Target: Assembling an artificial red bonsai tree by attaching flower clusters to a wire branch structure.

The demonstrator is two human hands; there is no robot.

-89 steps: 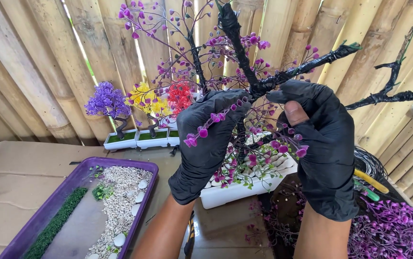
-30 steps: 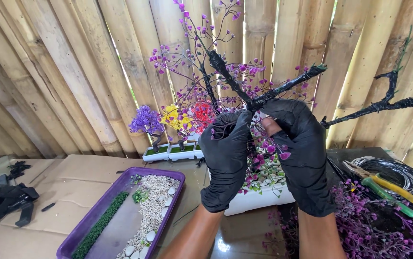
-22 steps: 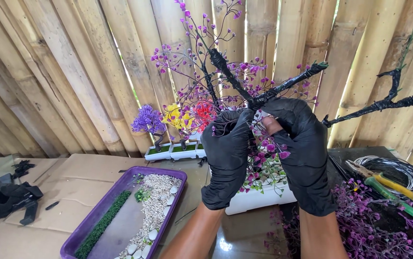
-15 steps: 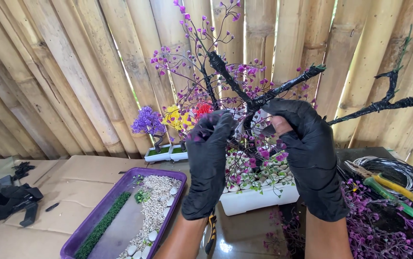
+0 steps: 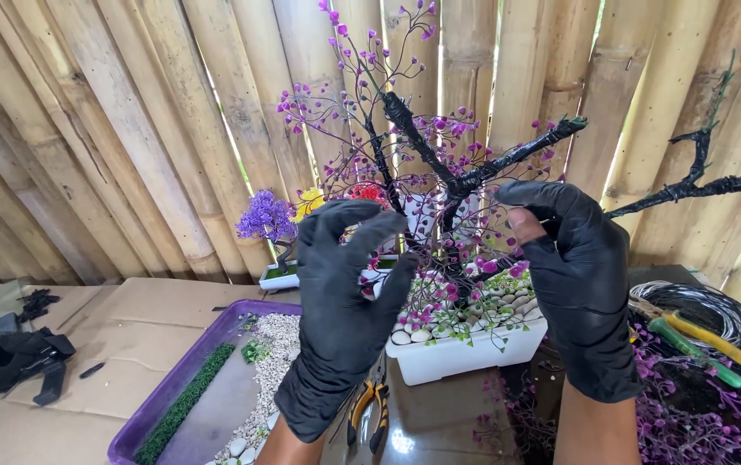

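Note:
A wire tree with a black-wrapped trunk [image 5: 454, 184] and thin twigs of purple beads stands in a white rectangular pot [image 5: 474, 351] filled with white pebbles. My left hand [image 5: 349, 297], in a black glove, is in front of the tree's left side, fingers spread and curved, thumb close to the lower beaded twigs. My right hand [image 5: 575, 288], also gloved, is at the tree's right side with fingers loosely bent, just below a thick bare branch [image 5: 525, 153]. Neither hand grips anything that I can see.
A purple tray [image 5: 142, 430] with pebbles and a green strip lies at the lower left. Orange-handled pliers [image 5: 369, 415] lie below the pot. At the right are a wire coil [image 5: 708, 303], green and yellow tools [image 5: 696, 337], purple beaded twigs [image 5: 719, 422] and another black branch [image 5: 704, 179]. Small coloured trees [image 5: 265, 217] stand by the bamboo wall.
Both hands were closed together on the trunk's fork. They have let go and moved apart and down, the left to the left side, the right to the right.

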